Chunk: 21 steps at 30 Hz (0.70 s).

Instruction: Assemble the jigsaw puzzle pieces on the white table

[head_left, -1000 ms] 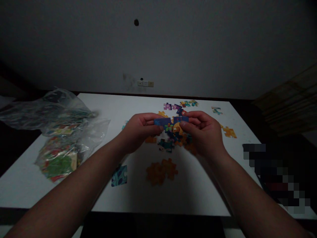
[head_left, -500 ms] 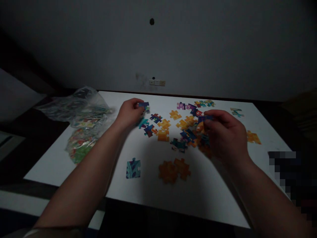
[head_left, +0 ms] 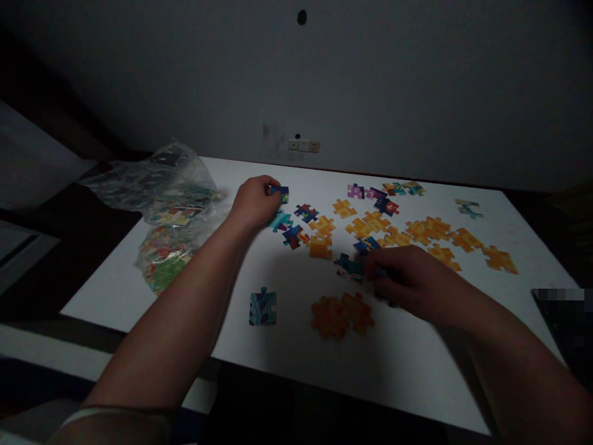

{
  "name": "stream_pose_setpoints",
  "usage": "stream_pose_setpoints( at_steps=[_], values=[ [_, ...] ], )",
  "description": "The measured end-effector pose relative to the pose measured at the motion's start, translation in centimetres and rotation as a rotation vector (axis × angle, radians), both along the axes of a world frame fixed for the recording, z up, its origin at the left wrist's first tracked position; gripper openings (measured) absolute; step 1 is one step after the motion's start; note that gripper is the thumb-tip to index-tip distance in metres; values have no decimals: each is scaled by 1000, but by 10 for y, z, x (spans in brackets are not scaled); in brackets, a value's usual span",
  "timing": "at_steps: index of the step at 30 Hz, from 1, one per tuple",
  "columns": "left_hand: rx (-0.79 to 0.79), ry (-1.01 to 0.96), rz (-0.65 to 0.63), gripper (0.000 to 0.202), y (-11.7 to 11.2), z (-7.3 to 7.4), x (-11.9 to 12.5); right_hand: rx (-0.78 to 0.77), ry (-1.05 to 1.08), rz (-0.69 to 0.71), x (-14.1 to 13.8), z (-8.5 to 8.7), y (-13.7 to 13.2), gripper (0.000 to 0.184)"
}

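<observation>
On the left end of the white bench, two clear plastic bags lie crumpled, each holding colourful puzzle pieces, the nearer one showing green and red. Beside them the left hand is stretched forward, arm nearly straight, its grip closed on a blue puzzle piece held just above the bench at the far-left edge of the loose pieces. Nearer, the right hand rests knuckles-up, fingers curled down among dark pieces; whether its grip holds anything cannot be told.
</observation>
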State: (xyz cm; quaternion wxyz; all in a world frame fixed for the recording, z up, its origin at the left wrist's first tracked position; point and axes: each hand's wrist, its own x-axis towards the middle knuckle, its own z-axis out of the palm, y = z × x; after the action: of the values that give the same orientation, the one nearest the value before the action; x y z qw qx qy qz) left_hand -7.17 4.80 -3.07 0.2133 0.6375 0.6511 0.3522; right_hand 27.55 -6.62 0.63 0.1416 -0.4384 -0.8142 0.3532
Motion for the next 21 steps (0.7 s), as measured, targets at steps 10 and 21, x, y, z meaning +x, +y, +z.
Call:
stream_pose_setpoints(
  at_steps=[10,21],
  values=[
    [-12,-6,-55,25,2,-4,3,35,30,25,-1,-1,3,10],
    [-96,566,-379,37,-36,40,20,103,55,-27,0,-3,4,10]
  ],
)
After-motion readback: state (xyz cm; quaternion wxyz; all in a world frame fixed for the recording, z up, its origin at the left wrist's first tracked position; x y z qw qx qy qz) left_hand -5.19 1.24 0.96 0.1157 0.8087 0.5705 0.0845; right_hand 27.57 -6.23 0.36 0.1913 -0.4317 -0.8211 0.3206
